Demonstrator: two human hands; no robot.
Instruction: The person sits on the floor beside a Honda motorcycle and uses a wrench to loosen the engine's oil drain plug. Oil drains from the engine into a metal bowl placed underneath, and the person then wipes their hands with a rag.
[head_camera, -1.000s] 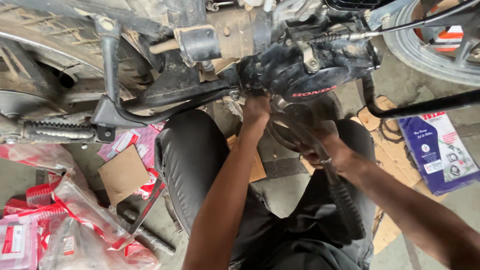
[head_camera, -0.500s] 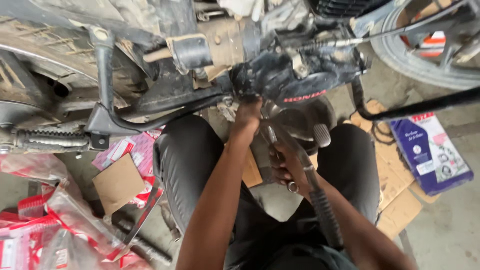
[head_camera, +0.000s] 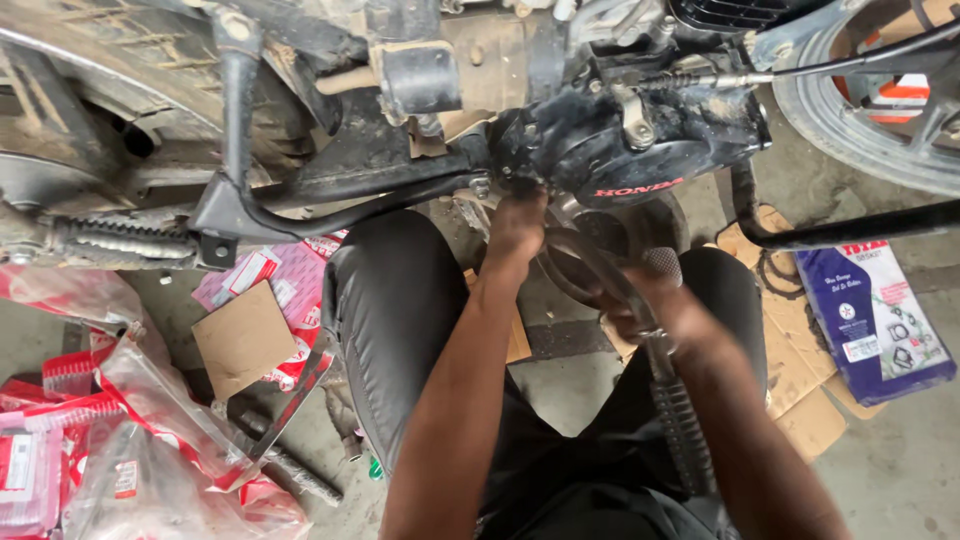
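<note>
I crouch beside a motorcycle, its black engine cover (head_camera: 640, 140) just above my hands. My left hand (head_camera: 515, 225) reaches up under the engine's lower edge, fingers curled against a fitting there; what it grips is hidden. My right hand (head_camera: 660, 310) is closed around a long metal wrench (head_camera: 600, 275). The wrench's head points up toward the engine underside, and its ribbed black handle (head_camera: 685, 435) runs down along my forearm. My knees, in black trousers, sit on either side of my arms.
A ribbed footpeg (head_camera: 130, 243) and frame tubes are at the left, and a wheel (head_camera: 870, 110) at the top right. A black bar (head_camera: 850, 232) crosses at the right. On the floor lie red-and-white plastic bags (head_camera: 100, 440), cardboard pieces (head_camera: 245, 335) and a blue gasket packet (head_camera: 875, 320).
My right hand swung the wrench handle left, then back to the right. My left hand stayed under the engine. The view drifted slightly.
</note>
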